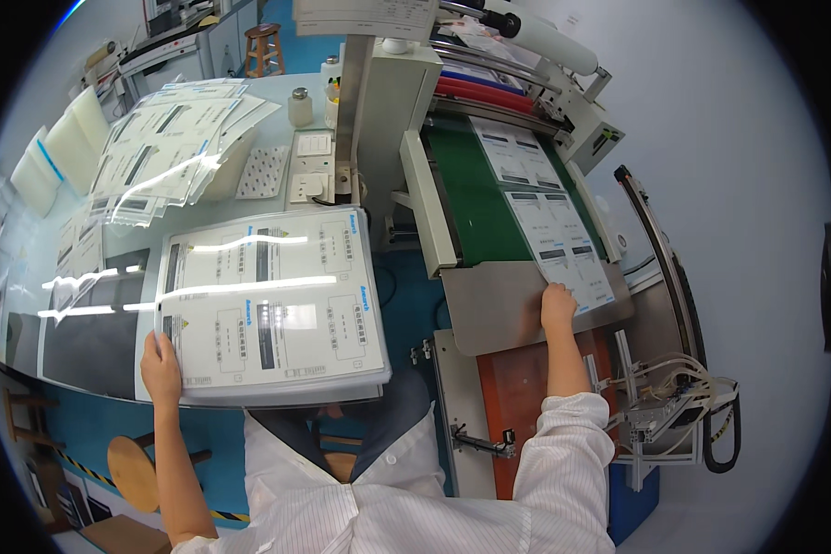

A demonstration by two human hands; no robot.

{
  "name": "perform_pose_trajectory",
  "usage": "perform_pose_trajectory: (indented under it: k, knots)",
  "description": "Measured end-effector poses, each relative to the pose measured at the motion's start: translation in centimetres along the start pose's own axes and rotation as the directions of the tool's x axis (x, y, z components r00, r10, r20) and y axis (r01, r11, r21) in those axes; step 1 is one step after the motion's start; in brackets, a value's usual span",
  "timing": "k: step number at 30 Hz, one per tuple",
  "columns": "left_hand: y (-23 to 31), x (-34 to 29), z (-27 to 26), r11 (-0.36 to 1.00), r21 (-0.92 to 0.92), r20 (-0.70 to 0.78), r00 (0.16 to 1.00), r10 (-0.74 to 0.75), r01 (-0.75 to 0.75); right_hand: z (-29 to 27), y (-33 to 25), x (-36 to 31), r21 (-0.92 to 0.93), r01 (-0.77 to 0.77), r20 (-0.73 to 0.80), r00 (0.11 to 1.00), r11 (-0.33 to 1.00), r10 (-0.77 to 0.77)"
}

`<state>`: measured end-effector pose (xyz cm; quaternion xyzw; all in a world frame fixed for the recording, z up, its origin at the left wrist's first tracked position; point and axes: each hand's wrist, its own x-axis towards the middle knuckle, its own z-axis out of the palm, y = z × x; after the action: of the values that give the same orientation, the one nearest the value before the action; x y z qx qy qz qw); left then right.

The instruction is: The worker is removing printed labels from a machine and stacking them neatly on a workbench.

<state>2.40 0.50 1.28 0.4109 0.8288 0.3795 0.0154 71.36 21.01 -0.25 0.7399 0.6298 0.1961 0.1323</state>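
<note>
A thick stack of printed clear plastic sheets (277, 305) lies on the glass-topped table, its near right corner past the edge. My left hand (162, 369) is closed on the stack's left edge, near its front corner; how many sheets it grips I cannot tell. To the right, a printed sheet (556, 242) lies partly on a green conveyor belt (475, 208) and partly on a steel plate (489, 300). The fingers of my right hand (559, 309) close on its near left corner. Another printed sheet (517, 152) follows farther up the belt, close behind it.
A loose pile of printed sheets (166, 138) stands at the back left, beside white rolls (74, 138). Bottles (300, 106), a socket panel (314, 162) and a metal post (353, 111) stand behind the stack. Rollers (489, 92) cross the machine; tubing (683, 388) hangs at right. A wooden stool (134, 473) stands below.
</note>
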Motion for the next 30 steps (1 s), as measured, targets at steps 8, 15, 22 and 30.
perform_pose_trajectory:
  k: [8,15,22,30]
  knots:
    - [0.5,-0.1,-0.4,0.999,0.032,0.022,1.0,-0.017,0.017,-3.2,-5.3,-2.1,0.12,0.272,-0.347,0.913,0.955,-0.216]
    - [1.6,-0.3,-0.7,0.999,-0.006,0.052,0.998,-0.041,0.042,-3.7,-7.4,-4.7,0.096,0.276,-0.238,0.939,0.956,-0.248]
    - [0.3,-0.3,-0.9,0.999,0.026,0.019,0.999,-0.027,0.026,-5.8,-6.9,-13.0,0.273,0.349,-0.359,0.902,0.896,-0.241]
    - [1.6,-0.2,-1.0,0.999,-0.028,0.0,0.999,-0.041,0.041,-17.7,-7.1,-14.2,0.405,0.482,-0.672,0.733,0.777,-0.106]
